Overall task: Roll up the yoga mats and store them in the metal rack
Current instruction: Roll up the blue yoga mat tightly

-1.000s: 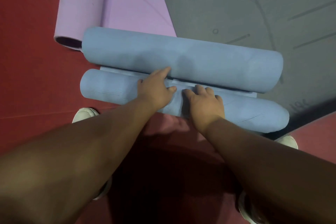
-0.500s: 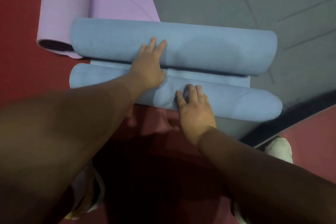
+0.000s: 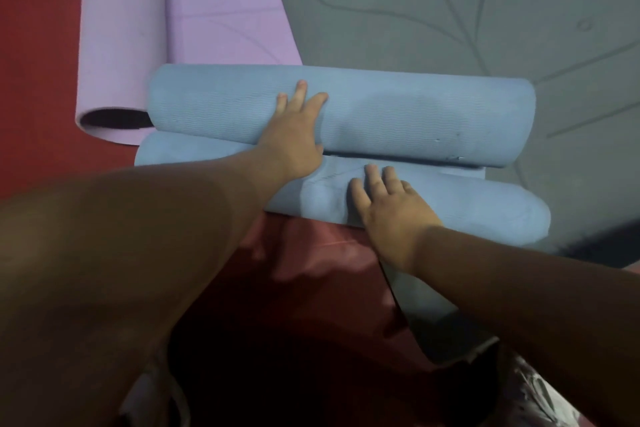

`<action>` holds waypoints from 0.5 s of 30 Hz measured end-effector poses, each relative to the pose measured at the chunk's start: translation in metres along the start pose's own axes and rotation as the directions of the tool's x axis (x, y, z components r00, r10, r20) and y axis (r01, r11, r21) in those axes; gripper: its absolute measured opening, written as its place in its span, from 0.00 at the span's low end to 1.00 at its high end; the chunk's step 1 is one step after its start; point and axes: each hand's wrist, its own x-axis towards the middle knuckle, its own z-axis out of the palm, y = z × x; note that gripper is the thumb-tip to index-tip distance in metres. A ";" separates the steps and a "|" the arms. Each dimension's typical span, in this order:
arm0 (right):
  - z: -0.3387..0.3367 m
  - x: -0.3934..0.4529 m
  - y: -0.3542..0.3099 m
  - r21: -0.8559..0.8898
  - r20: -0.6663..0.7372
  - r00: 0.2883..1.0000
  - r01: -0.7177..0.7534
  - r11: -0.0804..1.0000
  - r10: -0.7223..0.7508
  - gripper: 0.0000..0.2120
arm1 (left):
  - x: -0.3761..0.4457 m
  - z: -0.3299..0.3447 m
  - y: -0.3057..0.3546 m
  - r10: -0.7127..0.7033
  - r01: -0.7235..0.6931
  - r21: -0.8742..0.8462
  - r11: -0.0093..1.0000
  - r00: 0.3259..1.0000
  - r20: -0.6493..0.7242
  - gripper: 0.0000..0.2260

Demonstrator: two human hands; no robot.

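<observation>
The left hand (image 3: 294, 135) is being pressed flat, fingers straight, against the far roll of the blue mat (image 3: 398, 114), while the right hand (image 3: 388, 204) is being laid open on its near roll. The mat is being supported by the red floor (image 3: 34, 45), partly overlapping a lilac mat (image 3: 207, 10) and a grey mat (image 3: 450, 10).

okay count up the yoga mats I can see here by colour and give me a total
Blue mat, rolled from both ends into two rolls: 1
Purple mat, partly rolled at its left side: 1
Grey mat, lying flat: 1
Total: 3 mats
</observation>
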 end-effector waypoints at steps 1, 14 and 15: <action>0.000 0.000 0.003 -0.018 -0.007 1.000 0.021 1.000 -0.021 0.31 | 0.000 0.001 0.000 0.006 -0.006 0.038 0.999 1.000 0.006 0.38; 0.027 0.002 0.041 0.025 -0.188 0.982 -0.008 1.000 0.013 0.47 | -0.055 -0.022 -0.041 0.286 -0.361 0.457 0.813 0.931 0.226 0.35; 0.025 0.001 0.047 0.034 -0.200 0.980 0.006 0.999 0.001 0.50 | -0.057 -0.022 -0.045 0.277 -0.354 0.473 0.807 0.934 0.226 0.40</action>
